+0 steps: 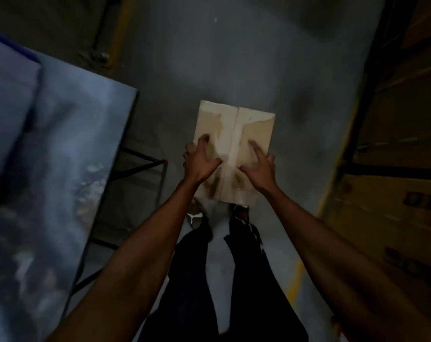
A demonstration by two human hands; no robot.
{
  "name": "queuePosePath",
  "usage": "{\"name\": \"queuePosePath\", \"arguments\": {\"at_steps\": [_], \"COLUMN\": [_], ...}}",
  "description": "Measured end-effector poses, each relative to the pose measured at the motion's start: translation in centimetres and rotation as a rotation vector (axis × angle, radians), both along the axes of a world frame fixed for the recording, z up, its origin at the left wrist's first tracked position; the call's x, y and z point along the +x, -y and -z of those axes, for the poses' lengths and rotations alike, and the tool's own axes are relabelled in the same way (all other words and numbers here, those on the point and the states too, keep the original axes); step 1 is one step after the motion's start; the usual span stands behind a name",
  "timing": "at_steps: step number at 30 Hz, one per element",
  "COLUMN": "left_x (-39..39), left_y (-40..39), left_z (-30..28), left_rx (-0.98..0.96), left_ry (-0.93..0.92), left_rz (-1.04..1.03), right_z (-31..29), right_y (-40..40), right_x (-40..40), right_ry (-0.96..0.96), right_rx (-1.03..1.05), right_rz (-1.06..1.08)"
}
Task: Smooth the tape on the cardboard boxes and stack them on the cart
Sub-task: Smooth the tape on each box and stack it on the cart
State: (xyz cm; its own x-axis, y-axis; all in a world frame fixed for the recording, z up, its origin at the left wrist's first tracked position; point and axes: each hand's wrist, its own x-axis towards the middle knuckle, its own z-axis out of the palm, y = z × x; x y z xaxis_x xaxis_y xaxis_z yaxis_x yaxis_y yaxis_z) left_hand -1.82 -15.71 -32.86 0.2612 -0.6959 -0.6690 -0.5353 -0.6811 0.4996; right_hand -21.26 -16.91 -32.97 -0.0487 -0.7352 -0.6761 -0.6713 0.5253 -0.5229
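A blurred blue-grey surface (49, 169) fills the frame's left; at centre, over the grey floor (296, 95), a tan rectangular cardboard box (234, 124) with pale tape along its seam is held by the left hand (201, 160) and right hand (259, 169), fingers spread and curled on its top; brown cartons (394, 206) stand at right.

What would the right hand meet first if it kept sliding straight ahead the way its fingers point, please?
Only more of the cardboard box: the right hand lies on its top, fingers aimed at the far edge. Past that edge the picture shows just bare floor, though depth is unclear.
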Motion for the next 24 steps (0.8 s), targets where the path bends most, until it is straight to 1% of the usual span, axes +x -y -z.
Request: {"name": "queuePosePath", "arguments": {"at_steps": [4,7,9,13,18,24], "left_x": [-1.5,-2.4,-2.7,-2.3,-0.7,3.4], "left_y": [-3.0,-5.5,-7.1,-11.4,-19.0,-28.8], "left_z": [-13.3,-20.5,-23.9,-28.7,-32.3,-35.6], "left_rx": [-0.112,-0.214,-0.271,-0.319,-0.272,-0.232], "left_ry": [0.015,0.045,0.070,0.196,0.310,0.373], "left_rz": [0.007,-0.006,-0.034,-0.158,-0.371,-0.644], "right_z": [-13.9,-21.2,-24.7,-28.8,-31.8,-34.8], "right_y": [-3.3,-5.6,-6.6,-8.9,-11.2,-16.1], "right_x": [-1.8,-2.9,-2.9,-1.9,1.5,8.7], "right_ry": [-0.009,-0.006,-0.007,0.024,0.055,0.206], "right_rx": [-0.165,-0.267,-0.325,-0.409,-0.445,-0.477], "right_rz": [-0.028,-0.033,-0.061,-0.222,-0.469,-0.762]}}
